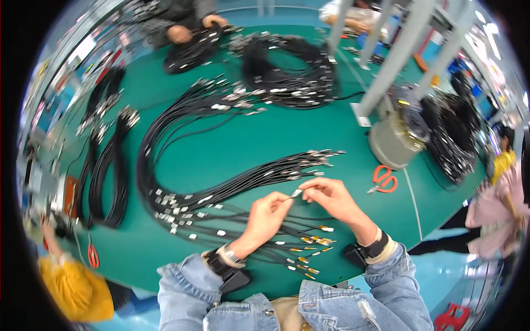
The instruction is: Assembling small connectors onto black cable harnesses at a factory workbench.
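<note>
My left hand (266, 219) pinches a thin black cable near its end, over the front middle of the green table. Close on its right, my right hand (331, 199) has thumb and forefinger closed at the white-tagged tip of that cable (296, 193). A large bundle of black cables (144, 160) curves in a U around to the left of my hands, with many white tags (174, 209) along its lower bend. Below my hands, several loose cable ends with yellow-orange tips (312, 240) fan out to the right.
Orange-handled scissors (385, 179) lie right of my hands, near a grey container (393, 138) and a metal post (386, 71). Coiled cables (290, 83) sit at the back and more cable bundles (113, 182) at left. Red-handled pliers (93, 254) rest at the left edge. Other people work around the table.
</note>
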A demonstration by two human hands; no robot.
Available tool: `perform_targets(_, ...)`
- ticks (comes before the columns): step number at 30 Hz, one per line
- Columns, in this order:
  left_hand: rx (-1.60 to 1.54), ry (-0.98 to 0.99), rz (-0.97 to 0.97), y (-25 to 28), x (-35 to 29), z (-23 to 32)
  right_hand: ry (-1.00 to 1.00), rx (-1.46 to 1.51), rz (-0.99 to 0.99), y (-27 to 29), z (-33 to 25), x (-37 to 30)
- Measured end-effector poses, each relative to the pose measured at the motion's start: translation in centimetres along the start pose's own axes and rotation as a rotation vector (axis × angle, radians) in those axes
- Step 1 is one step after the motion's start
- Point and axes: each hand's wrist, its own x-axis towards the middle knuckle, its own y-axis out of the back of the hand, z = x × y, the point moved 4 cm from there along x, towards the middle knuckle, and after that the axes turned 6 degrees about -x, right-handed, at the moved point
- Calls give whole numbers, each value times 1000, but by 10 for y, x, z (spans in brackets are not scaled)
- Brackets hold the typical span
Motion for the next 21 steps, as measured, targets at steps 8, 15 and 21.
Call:
perform_targets(8,-87,85,-56,10,4,12,168,-114,784,136,-25,-46)
perform_targets(15,30,-30,-86,3,5,3,117,-168,1275,242,-18,-102)
perform_targets(21,29,-19,-88,4,4,5,-56,-126,1062,263,-18,-88)
